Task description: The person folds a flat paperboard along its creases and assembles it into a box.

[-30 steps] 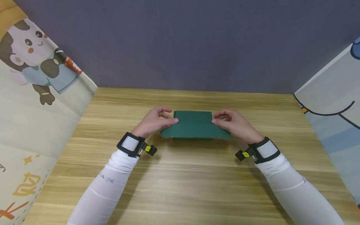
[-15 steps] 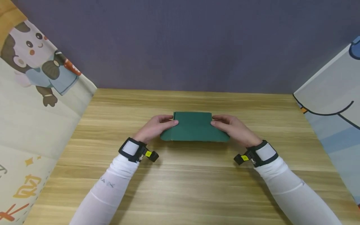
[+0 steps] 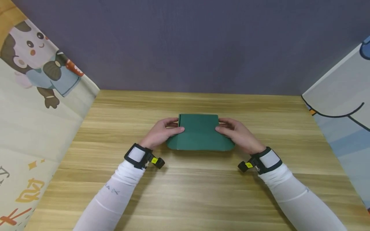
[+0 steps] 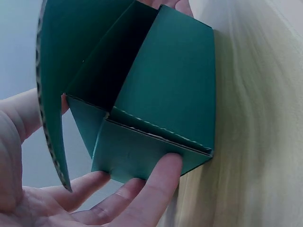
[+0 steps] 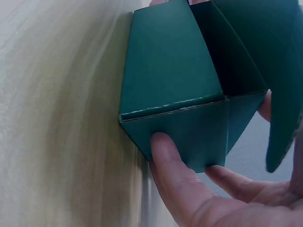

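Note:
A small dark green cardboard box (image 3: pixel 199 128) sits mid-table in the head view, its flared lid flap (image 3: pixel 200 145) reaching toward me. Both wrist views show the lid partly raised, with a dark gap between the flap and the box's front wall (image 4: pixel 165 80). My left hand (image 3: pixel 160 131) grips the left end, thumb on top of the lid and fingers against the end wall (image 4: pixel 137 149). My right hand (image 3: pixel 238 133) holds the right end the same way, fingertips on that end wall (image 5: pixel 189 135). The box's inside is in shadow.
The box stands on a wood-grain table (image 3: pixel 199 192). A dark blue-grey wall panel (image 3: pixel 199 48) rises behind the table's far edge. Printed cartoon cloths hang at the left (image 3: pixel 34 128) and right (image 3: pixel 344 128) sides.
The lid flap's front edge has moved toward me, covering the strip of box front seen earlier. Both thumbs have slid slightly nearer to me, and the fingers have settled against the box's ends.

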`<act>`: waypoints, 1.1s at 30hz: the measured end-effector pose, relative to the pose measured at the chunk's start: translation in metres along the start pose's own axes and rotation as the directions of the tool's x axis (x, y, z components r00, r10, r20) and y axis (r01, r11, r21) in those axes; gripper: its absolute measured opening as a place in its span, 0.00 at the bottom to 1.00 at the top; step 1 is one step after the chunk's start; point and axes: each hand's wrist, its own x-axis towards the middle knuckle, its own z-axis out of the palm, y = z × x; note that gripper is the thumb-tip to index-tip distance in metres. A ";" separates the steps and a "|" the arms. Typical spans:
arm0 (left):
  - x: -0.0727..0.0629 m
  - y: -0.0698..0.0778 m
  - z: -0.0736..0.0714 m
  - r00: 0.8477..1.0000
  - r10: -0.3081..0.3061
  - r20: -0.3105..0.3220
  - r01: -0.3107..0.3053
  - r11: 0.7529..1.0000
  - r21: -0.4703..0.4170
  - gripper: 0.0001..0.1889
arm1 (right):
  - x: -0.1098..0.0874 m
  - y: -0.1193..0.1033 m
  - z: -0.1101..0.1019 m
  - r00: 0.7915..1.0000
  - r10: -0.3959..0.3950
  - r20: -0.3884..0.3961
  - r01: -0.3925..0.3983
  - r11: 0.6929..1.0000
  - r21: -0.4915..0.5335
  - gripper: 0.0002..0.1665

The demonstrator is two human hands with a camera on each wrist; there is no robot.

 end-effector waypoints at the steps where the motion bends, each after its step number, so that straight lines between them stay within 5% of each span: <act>1: -0.001 0.000 0.000 1.000 0.002 0.001 -0.002 1.000 -0.001 0.39 | 0.000 0.000 0.001 1.000 0.003 -0.004 -0.003 1.000 0.003 0.46; 33: -0.008 -0.009 0.007 0.998 0.028 -0.055 -0.032 0.997 -0.070 0.37 | -0.010 0.000 0.019 0.999 0.021 -0.030 -0.021 0.999 0.025 0.45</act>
